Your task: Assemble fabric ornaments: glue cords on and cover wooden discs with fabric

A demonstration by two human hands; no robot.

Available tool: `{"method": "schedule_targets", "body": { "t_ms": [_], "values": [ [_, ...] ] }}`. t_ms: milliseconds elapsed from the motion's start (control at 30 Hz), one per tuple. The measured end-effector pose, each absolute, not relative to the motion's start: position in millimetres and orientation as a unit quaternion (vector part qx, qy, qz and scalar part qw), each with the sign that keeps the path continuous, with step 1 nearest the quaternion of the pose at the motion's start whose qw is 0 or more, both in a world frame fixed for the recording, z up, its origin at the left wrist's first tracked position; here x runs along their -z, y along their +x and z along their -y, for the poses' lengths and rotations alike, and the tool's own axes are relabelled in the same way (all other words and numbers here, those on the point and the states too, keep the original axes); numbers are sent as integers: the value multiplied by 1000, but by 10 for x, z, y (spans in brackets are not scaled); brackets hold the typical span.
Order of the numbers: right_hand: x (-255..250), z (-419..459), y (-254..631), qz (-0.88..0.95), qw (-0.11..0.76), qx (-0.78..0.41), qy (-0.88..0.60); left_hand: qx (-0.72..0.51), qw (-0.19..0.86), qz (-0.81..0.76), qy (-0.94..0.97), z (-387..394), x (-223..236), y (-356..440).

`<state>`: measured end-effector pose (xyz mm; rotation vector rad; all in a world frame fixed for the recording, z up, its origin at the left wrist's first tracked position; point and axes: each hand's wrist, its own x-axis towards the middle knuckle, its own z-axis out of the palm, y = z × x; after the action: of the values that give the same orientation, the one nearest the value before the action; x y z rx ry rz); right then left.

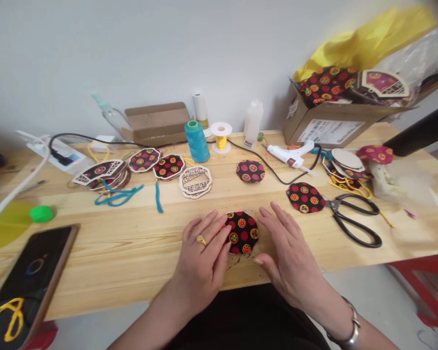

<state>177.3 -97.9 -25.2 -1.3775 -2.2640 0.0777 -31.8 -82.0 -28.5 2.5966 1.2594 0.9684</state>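
Note:
A black fabric-covered disc (pixel 243 232) with red dots and flower prints lies flat on the wooden table in front of me. My left hand (pixel 206 250) rests on its left edge, fingers stretched out flat, with a gold ring on one finger. Just off the right side of the disc, my right hand (pixel 290 243) is spread with thumb and fingers apart, holding nothing. Dark thread scraps lie by the disc's lower edge. Further right, black-handled scissors (pixel 350 214) lie with their blades under or against another round patterned fabric piece (pixel 305 198).
Behind are a lattice wooden piece (pixel 195 182), a patterned fabric round (pixel 250 171), a teal thread cone (pixel 197 142), a yellow spool (pixel 221 138) and a white glue gun (pixel 291 154) with its cord. A filled cardboard box (pixel 324 124) stands back right; a phone (pixel 29 277) lies left.

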Motion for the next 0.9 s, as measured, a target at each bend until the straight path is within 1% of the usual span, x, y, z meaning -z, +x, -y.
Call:
{"method": "schedule_targets", "body": {
  "t_ms": [133, 300, 533, 600, 733, 900],
  "values": [
    [260, 1055, 1793, 856, 238, -61, -455, -318, 20, -431, 844, 882, 272, -341],
    [278, 1090, 1794, 865, 230, -64, -442, -309, 7, -438, 844, 913, 286, -335],
    [251, 1103, 1748, 859, 250, -69, -441, -360, 56, -506, 782, 915, 293, -416],
    [253, 1109, 1728, 858, 255, -74, -440, -355, 72, -494, 790, 921, 279, -438],
    [266, 1105, 1706, 856, 262, -85, -437, -331, 81, -410, 846, 929, 256, -417],
    [267, 1099, 1717, 851, 278, -91, -435, -287, 70, -405, 866, 928, 261, -378]
  ]
}}
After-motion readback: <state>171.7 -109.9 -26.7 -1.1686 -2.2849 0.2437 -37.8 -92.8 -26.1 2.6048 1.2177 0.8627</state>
